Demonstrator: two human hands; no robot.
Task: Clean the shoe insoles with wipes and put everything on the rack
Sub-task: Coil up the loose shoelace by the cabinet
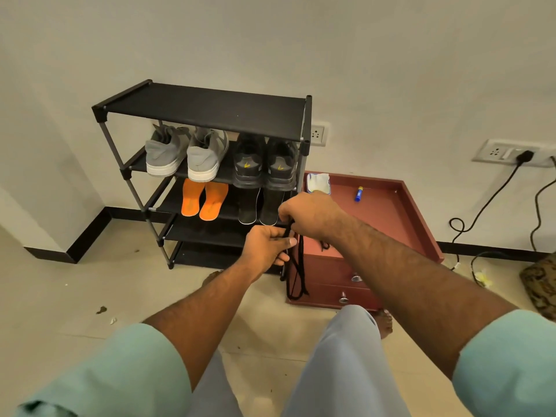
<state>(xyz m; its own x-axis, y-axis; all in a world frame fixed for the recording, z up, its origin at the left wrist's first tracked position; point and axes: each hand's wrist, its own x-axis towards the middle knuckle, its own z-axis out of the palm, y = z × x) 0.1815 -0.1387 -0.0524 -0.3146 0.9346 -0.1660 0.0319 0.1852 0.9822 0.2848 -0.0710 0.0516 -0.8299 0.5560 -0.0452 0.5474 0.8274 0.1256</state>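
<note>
Both the left hand [264, 251] and right hand [307, 216] pinch black shoelaces [296, 275] just right of the rack [210, 112], where shoes and insoles [204, 200] already sit, and the dangling loops, seemingly loose, could slip free or snag the rack's post.

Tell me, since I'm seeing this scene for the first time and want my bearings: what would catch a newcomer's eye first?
Probably the two orange insoles, lying side by side on the black rack's third shelf, below a pair of grey shoes. Next, in the middle of the view, the left hand and right hand both hold black shoelaces that hang in front of a reddish-brown cabinet.
</note>
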